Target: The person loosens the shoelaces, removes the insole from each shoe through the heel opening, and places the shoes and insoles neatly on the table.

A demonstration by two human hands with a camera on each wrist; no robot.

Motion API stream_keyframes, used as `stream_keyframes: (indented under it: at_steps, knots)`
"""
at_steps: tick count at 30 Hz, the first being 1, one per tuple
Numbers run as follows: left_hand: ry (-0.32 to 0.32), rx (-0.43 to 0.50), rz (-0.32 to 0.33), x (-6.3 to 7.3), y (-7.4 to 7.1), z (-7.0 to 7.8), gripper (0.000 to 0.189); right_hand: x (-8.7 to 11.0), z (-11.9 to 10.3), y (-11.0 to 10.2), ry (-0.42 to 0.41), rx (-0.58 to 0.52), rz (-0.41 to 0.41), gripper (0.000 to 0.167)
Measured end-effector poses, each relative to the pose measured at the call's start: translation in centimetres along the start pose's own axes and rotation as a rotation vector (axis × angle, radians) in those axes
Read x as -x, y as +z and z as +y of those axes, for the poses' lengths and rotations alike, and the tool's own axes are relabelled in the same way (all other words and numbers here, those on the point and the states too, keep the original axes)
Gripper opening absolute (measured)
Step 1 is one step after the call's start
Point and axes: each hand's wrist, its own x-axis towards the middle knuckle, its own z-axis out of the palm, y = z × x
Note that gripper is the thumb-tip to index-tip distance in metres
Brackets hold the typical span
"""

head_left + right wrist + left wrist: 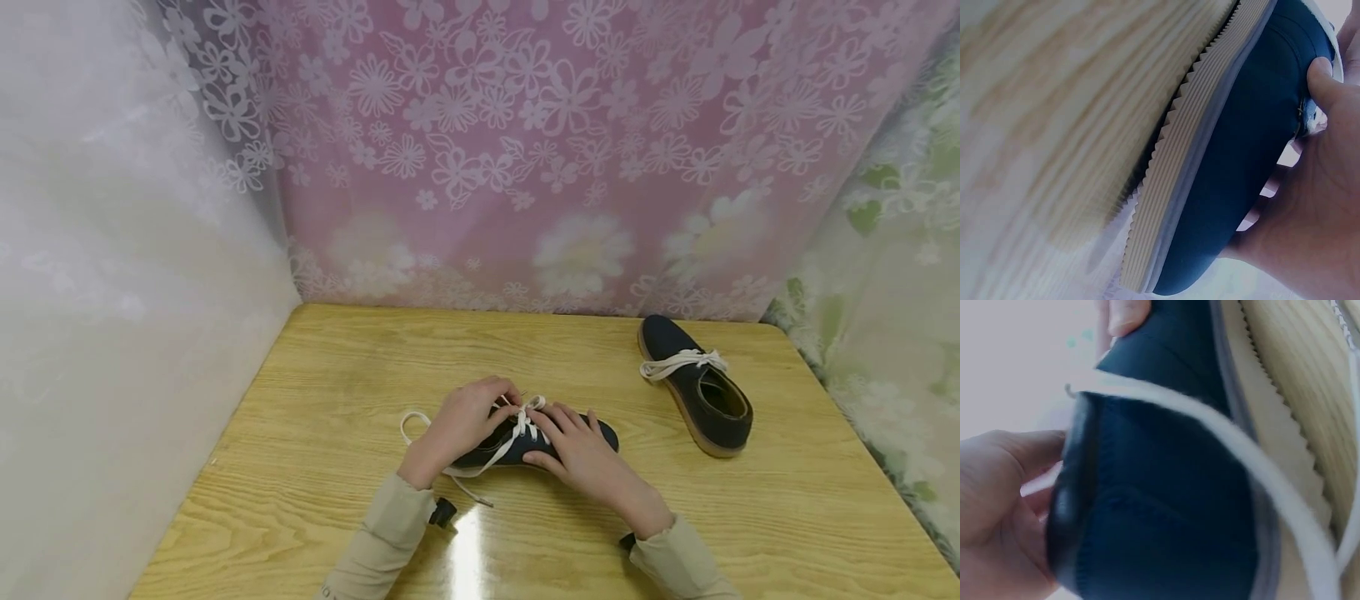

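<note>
A dark navy shoe point(510, 454) with white laces lies on the table, toe to the right. Over its opening, my left hand point(465, 421) pinches a white shoelace point(1041, 481) between thumb and fingers. The right hand point(581, 454) grips the front of the same shoe from above, its thumb point(1321, 78) on the near side and its fingers over the top. One loose lace end point(480, 500) trails down the near side onto the table. Another stretch of lace loops out past the heel. My fingers partly cover the knot area.
A second navy shoe point(708, 400) with tied white laces stands at the back right of the wooden table point(360, 350). A pink floral curtain point(487, 167) hangs behind the table, with pale sheets on the left and right sides.
</note>
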Motion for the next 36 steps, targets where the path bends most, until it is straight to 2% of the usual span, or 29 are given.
stream_keyframes:
  at_steps: [5, 9, 12, 22, 32, 36]
  knots:
    - [0.082, 0.0, -0.073, 0.3, -0.7, 0.3, 0.017, 0.1, 0.0, -0.1, -0.002, -0.012, 0.001, 0.069]
    - [0.095, -0.039, -0.119, 0.5, -0.9, 0.4, 0.021, 0.1, -0.1, -0.1, -0.015, -0.01, 0.018, 0.066]
    - [0.1, -0.053, -0.125, 0.6, -0.8, 0.5, 0.02, 0.1, -0.2, -0.2, -0.023, -0.003, 0.026, 0.065]
    - [0.212, -0.168, -0.067, 0.5, -1.0, 1.1, 0.011, 0.1, -0.2, -0.1, -0.004, -0.012, 0.004, 0.067]
    - [0.223, -0.265, -0.034, 0.8, -2.2, 2.1, 0.004, 0.1, 0.0, 0.1, -0.01, -0.006, 0.009, 0.067]
    - [0.233, -0.289, 0.002, 0.9, -2.4, 1.9, 0.005, 0.1, 0.0, 0.2, -0.011, -0.002, 0.014, 0.068]
